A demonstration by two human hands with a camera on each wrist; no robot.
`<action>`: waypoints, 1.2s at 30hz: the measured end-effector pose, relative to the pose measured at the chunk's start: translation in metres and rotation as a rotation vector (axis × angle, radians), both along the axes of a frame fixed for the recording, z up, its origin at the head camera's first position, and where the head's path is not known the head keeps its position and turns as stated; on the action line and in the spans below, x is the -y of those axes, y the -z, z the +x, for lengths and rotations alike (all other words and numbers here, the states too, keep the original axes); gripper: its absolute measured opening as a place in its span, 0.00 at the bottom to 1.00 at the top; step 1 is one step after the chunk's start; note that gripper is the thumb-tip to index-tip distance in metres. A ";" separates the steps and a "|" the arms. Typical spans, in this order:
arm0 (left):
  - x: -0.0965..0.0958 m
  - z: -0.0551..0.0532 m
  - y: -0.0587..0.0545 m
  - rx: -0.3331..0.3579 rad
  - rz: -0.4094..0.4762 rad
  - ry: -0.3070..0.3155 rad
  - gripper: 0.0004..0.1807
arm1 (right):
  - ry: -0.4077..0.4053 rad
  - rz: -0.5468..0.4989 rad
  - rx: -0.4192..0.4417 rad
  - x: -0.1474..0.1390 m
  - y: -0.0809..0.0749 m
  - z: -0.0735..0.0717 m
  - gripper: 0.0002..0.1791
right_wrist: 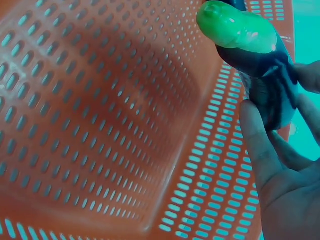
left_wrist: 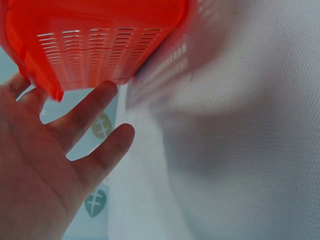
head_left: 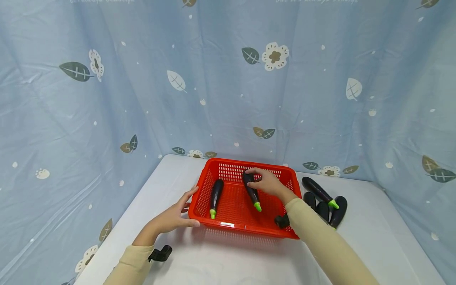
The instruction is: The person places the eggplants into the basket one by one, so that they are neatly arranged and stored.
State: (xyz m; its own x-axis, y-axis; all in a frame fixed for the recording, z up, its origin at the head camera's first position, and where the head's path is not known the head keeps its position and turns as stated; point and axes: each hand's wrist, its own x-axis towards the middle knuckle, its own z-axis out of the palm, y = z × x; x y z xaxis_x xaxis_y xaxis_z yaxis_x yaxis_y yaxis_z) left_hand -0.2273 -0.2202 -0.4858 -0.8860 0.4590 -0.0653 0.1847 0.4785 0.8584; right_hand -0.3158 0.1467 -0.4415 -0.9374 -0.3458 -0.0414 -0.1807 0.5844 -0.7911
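Basket, red plastic, slotted (head_left: pixel 231 200): one, on a white tabletop (head_left: pixel 228 261). Far rim near a blue leaf-print curtain (head_left: pixel 221 95); right wall just beside the outer eggplants. White cloth shows along the near side.

Eggplant, held (head_left: pixel 252 193): one, within the basket's outline, right of its middle; dark end near the far wall, green stem toward the person. Contact with the floor: cannot tell.

Eggplant, lying (head_left: pixel 216 194): one, along the left wall, inside. Bare red floor separates it from the held one.

Eggplants, outer (head_left: pixel 318 190): at least four, piled right of the basket, partly behind the sleeve (head_left: pixel 320 233).

Right hand (head_left: pixel 268 183): narrow, thumb and fingers pinching the held eggplant.

Left hand (head_left: pixel 175 215): wide, fingers spread and fairly straight at the left rim, thumb by the near corner.

By view: only the head camera records the pile and lying eggplant. Left wrist adds the slotted outer wall and the palm; right wrist, colours skewed, adds the stem close up and digits on both sides.
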 end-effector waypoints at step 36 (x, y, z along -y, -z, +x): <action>-0.001 0.000 0.001 -0.002 0.011 -0.001 0.61 | -0.031 -0.002 0.056 0.044 0.013 -0.009 0.20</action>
State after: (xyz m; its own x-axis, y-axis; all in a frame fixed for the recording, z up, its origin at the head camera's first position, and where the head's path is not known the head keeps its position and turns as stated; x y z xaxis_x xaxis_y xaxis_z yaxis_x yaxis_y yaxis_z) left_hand -0.2278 -0.2191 -0.4870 -0.8867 0.4586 -0.0584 0.1857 0.4690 0.8635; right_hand -0.3244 0.1029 -0.4544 -0.9222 -0.3753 -0.0928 -0.1541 0.5772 -0.8020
